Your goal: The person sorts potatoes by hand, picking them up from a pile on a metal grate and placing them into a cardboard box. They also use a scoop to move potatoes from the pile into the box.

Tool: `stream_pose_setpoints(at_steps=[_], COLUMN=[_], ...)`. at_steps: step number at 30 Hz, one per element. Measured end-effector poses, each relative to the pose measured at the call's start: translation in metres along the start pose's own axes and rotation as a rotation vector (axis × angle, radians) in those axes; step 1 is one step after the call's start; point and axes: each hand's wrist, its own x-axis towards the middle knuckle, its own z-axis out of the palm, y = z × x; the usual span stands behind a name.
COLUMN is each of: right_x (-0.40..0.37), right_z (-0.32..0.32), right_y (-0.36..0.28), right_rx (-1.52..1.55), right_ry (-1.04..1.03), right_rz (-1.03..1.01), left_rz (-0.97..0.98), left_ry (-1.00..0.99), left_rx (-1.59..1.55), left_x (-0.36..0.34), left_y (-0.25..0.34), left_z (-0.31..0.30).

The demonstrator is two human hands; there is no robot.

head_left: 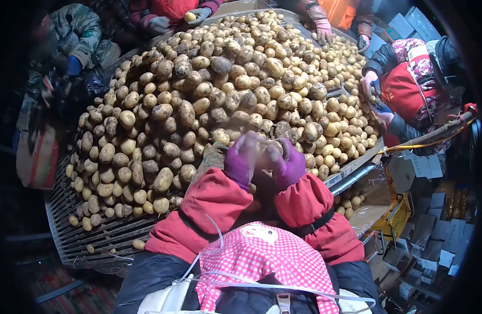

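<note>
My left hand [242, 159], in a purple glove with pale fingertips, is raised over the near edge of a large potato heap [199, 99]. Close beside it on the right is my right hand [287, 159], gloved the same way. The fingers of both hands are curled around a potato [271, 152] between them, which is blurred and partly covered by the fingers. Red sleeves reach up to both wrists. Just left of my left hand, a grey-brown flat piece [212, 159] lies among the potatoes.
The heap rests on a slatted table [63, 214]. Several people in gloves stand around its far and side edges, one in a red apron [408, 91] at right. A yellow crate [400, 217] and flattened cartons [445, 230] are at lower right.
</note>
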Motion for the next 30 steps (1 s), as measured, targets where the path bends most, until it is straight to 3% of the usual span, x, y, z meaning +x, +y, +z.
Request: stream_pose_setpoints(at_steps=[1,2,6,8,9,11,13,14,16,18,19,21,23,25,26,27,29,30], right_x=[0.007,0.013,0.021,0.028,0.041,0.044,0.028,0.033,0.023,0.018,0.008,-0.016,-0.045,-0.093,-0.119,-0.145,-0.200,-0.232], right_z=[-0.001,-0.004,0.001,-0.002,-0.008,-0.010,-0.010,-0.004,-0.022,-0.045,-0.058,-0.082,-0.123,-0.170,-0.192,-0.204,-0.247,-0.265], right_y=[0.011,0.022,0.030,0.051,0.086,0.095,0.069,0.064,0.048,0.077,0.079,0.083,0.093,0.141,0.150,0.149,0.187,0.221], right_rx=[-0.129,-0.259,-0.654,-0.217,0.349,0.776,0.490,0.612,-0.154,-0.505,0.001,1.039,1.236,1.187,1.214,1.170,1.293,1.262], right_ry=[-0.027,-0.055,-0.079,-0.192,-0.286,-0.340,-0.269,-0.346,-0.311,-0.206,-0.147,0.020,0.239,0.260,0.405,0.695,0.803,0.974], right_rz=[-0.127,-0.251,-0.169,0.051,0.209,0.356,0.344,0.230,-0.358,-0.415,-0.107,0.458,0.407,0.186,0.281,0.349,0.324,0.301], left_rz=[0.082,0.043,0.526,0.729,0.829,0.683,0.598,0.598,0.584,0.586,0.588,0.536,0.634,0.563,0.527,0.512,0.518,0.504], left_ry=[0.037,0.007,-0.046,-0.167,-0.225,-0.271,-0.289,-0.330,-0.385,-0.404,-0.384,-0.331,-0.323,-0.286,-0.267,-0.234,-0.165,-0.163], left_rx=[0.088,0.050,0.239,0.417,0.508,0.347,0.348,0.302,0.211,0.218,0.278,0.097,0.158,0.115,0.078,0.023,-0.066,-0.066], left_x=[0.001,-0.004,-0.003,-0.001,-0.001,-0.005,-0.001,-0.001,-0.004,-0.005,-0.008,-0.001,0.011,0.019,0.024,0.025,0.027,0.036], left_y=[-0.008,0.004,-0.013,-0.004,-0.001,-0.006,-0.011,-0.016,-0.020,-0.008,0.003,-0.010,-0.015,-0.036,-0.046,-0.052,-0.052,-0.055], left_z=[0.003,0.006,0.001,0.000,-0.002,-0.001,-0.002,-0.001,-0.002,-0.001,-0.006,-0.018,-0.038,-0.069,-0.081,-0.088,-0.088,-0.094])
